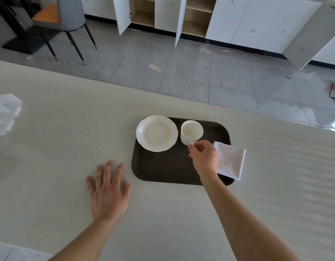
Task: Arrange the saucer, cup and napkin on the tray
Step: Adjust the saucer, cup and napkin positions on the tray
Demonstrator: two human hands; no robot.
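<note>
**Figure: Saucer, cup and napkin at the tray, seen from the head camera**

Reading from left to right, we first note a translucent white plastic object at the far left edge of the pale table; we cannot tell what it is. Next comes the left hand, laid palm down on the bare table with its fingers spread apart, holding nothing and lying just beside the tray's near left corner. The dark brown tray sits near the middle of the table, its near half bare. On its far left corner rests the white saucer, upright and empty, with its scalloped rim overhanging the tray's left and far edges. Just right of the saucer, close to it but apart, the white cup stands upright on the tray, and we see nothing inside it. The right hand reaches over the tray, its thumb and fingertips pinched on the cup's handle at the near side. Farthest right, the folded white napkin lies across the tray's right rim, partly on the tray and partly over the table, with the right hand covering its left edge.
</note>
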